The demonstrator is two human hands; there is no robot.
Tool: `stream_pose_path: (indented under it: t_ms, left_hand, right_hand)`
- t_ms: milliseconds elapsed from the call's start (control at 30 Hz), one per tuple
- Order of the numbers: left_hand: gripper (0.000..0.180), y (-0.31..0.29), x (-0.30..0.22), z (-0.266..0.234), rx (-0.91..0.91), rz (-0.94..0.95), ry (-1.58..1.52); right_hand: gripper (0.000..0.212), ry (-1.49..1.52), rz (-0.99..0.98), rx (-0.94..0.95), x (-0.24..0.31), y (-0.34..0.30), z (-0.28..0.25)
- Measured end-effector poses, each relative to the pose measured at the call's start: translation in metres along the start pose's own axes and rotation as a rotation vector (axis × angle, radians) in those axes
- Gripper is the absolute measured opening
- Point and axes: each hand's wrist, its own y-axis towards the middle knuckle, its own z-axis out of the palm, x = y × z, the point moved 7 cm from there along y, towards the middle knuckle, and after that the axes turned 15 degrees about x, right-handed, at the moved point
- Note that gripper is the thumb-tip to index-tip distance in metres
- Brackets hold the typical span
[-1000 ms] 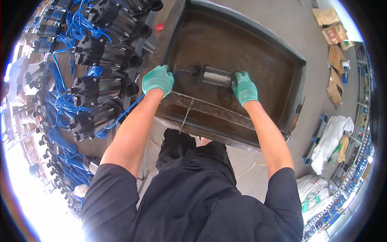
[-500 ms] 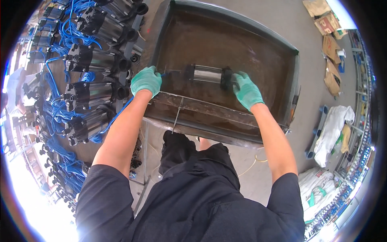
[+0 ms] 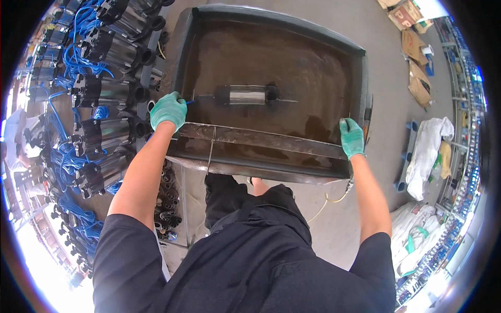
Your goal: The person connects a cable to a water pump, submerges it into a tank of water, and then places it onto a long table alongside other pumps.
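Observation:
A submersible pump (image 3: 247, 95) with a silver body and dark ends lies sideways in the brown water of a metal tank (image 3: 276, 15). My left hand (image 3: 169, 111), in a green glove, is closed at the tank's left side. A blue cable (image 3: 190, 101) runs from its fingers toward the pump's left end. Over by the tank's front right corner is my right hand (image 3: 352, 137), also gloved in green. Its fingers are curled in, away from the pump; what they grip, if anything, is hidden.
Several pumps (image 3: 107, 90) with coiled blue cables (image 3: 73, 57) stand in rows on the left. A dark bar (image 3: 261, 140) crosses the tank's near part. A yellow hose (image 3: 336, 198) hangs below the front right corner. Cardboard (image 3: 417, 86) and white sacks (image 3: 432, 148) lie on the right.
My right hand has left the pump's right end and moved right, to the tank's front right corner. My left hand stays at the left side with the cable. The whole view has shifted slightly.

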Motion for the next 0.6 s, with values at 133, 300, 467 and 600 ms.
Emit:
stream_pose_path:
  t_ms: [133,300,467,600]
  left_hand:
    - [0.027,0.0006,-0.0006,0.0004,-0.025,0.000,-0.014]
    - [0.028,0.0007,-0.0008,0.0007,-0.034,0.006,-0.015]
    - [0.029,-0.0002,-0.0016,0.0001,-0.016,-0.020,-0.008]
    - [0.029,-0.0001,-0.0026,-0.0008,-0.024,-0.005,-0.004]
  right_hand:
    - [0.042,-0.009,0.149,-0.003,-0.0059,0.0032,0.0026]
    - [0.045,-0.047,0.237,0.031,-0.0066,0.0024,0.0004]
    - [0.049,-0.058,0.279,0.049,-0.0105,0.0044,0.0015]
    - [0.049,-0.070,0.302,0.073,-0.0134,0.0054,0.0034]
